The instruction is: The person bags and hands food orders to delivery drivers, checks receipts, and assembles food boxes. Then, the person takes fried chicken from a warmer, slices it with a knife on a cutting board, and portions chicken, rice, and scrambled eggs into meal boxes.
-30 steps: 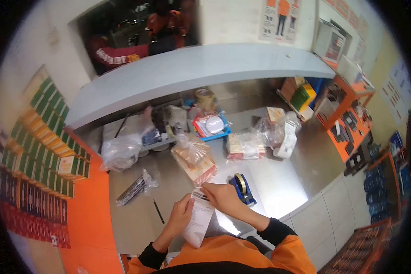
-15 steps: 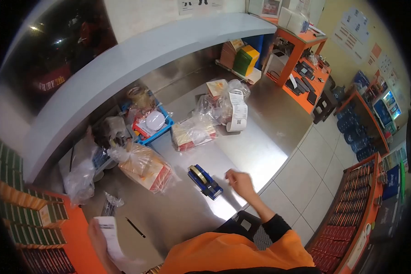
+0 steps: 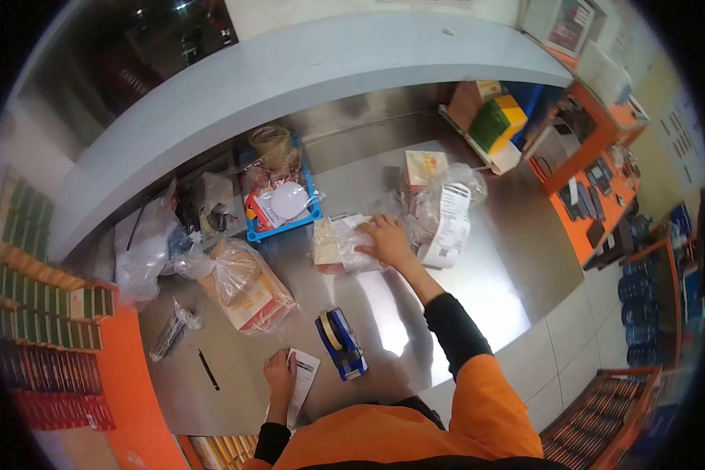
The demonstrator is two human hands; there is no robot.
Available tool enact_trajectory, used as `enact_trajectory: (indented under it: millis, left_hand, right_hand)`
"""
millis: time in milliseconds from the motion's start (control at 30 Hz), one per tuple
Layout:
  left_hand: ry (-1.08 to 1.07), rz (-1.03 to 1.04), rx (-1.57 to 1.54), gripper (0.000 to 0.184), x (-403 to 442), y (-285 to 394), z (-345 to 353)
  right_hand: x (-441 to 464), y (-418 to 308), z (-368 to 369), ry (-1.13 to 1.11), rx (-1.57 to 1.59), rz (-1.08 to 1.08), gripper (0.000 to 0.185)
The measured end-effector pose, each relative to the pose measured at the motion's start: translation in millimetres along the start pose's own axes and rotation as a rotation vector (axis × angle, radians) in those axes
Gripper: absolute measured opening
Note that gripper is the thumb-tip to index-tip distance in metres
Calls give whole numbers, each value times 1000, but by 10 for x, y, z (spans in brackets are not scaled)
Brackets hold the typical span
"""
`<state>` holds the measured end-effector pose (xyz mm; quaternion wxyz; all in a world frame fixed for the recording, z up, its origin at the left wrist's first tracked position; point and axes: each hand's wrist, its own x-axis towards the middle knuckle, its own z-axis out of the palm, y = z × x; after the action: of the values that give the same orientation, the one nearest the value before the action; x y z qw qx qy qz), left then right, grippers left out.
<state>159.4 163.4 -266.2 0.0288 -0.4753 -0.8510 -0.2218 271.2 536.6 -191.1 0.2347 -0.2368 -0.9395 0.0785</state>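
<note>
White receipt (image 3: 305, 374) in your left hand (image 3: 280, 376), bagged box (image 3: 333, 244) under your right hand (image 3: 385, 240).
Your left fingers curl closed on it near the blue tape dispenser (image 3: 348, 359); your right fingers lie open, spread across the box's clear plastic, beside the blue basket (image 3: 294, 226).

A steel tabletop (image 3: 384, 321) is lit by a bright glare and overhung by a grey ledge (image 3: 313, 63). A dark window (image 3: 157, 55) is set into the pale wall; pale floor tiles (image 3: 564, 345) are laid at right.
</note>
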Motion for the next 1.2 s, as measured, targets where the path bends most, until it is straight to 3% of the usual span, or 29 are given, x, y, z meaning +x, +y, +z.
enact_trajectory:
  millis: [67, 133, 267, 667, 1000, 1067, 1100, 1167, 1200]
  left_hand:
    - [34, -22, -8, 12, 6, -6, 26]
    - [-13, -62, -1, 13, -5, 15, 15]
    - [-11, -66, -19, 15, 20, 43, -13]
    - [-147, -143, 96, 12, 3, 55, 48]
    - [-215, -156, 149, 19, 6, 55, 38]
    - [-211, -169, 170, 18, 3, 32, 48]
    - [-205, -166, 168, 18, 0, 30, 53]
    - [-185, -164, 164, 18, -13, 43, 43]
    - [-191, -164, 164, 18, -9, 66, 29]
  right_hand:
    - [-91, 25, 142, -86, 116, 75, 42]
    - [-237, -6, 231, 171, 185, 92, 31]
    - [-298, -82, 280, 269, 263, 133, 29]
    - [-472, -281, -60, -17, 330, 268, 61]
    - [-572, -272, -303, 2, 414, 233, 58]
    - [-625, 16, -360, 467, 389, 150, 39]
    - [-623, 246, -354, 792, 389, 250, 22]
    - [-397, 696, -956, 1030, 192, 668, 28]
    - [-346, 1000, -1096, 996, 245, 674, 45]
